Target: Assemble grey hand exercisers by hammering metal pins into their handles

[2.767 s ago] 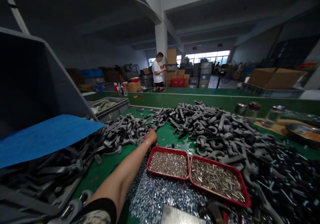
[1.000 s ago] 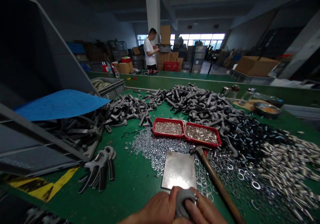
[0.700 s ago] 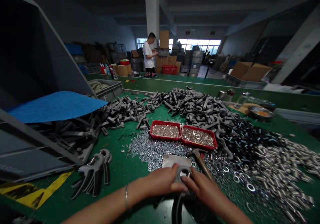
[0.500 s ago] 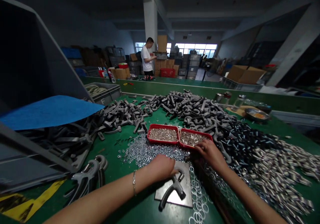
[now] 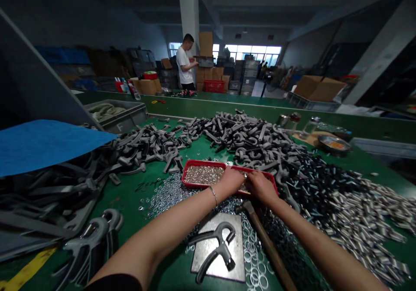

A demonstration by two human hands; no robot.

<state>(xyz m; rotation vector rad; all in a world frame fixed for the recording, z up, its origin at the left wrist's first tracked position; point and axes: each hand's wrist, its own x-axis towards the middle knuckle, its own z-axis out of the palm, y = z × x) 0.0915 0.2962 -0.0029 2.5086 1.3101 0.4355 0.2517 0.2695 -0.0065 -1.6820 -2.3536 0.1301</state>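
Both my hands reach into the two red trays of small silver parts. My left hand (image 5: 232, 180) hangs over the seam between the left tray (image 5: 199, 175) and the right tray (image 5: 274, 185), fingers curled down. My right hand (image 5: 260, 186) dips into the right tray, fingers bent together; what they pinch is hidden. A grey hooked handle piece (image 5: 215, 247) lies loose on the steel plate (image 5: 234, 268) near me. Beside the plate lies a hammer (image 5: 265, 242) with a wooden handle.
Shiny washers (image 5: 161, 194) spread round the trays. Grey handle pieces (image 5: 250, 136) are heaped behind, with black bolts (image 5: 313, 179) and silver sleeves (image 5: 368, 211) to the right. A grey bin with a blue sheet (image 5: 42, 146) stands left, finished grips (image 5: 87, 244) lie at bottom left. A person (image 5: 183, 65) stands far off.
My left hand let go of the grey handle piece, which now rests on the steel plate, and moved forward to the red trays. My right hand stayed at the right tray.
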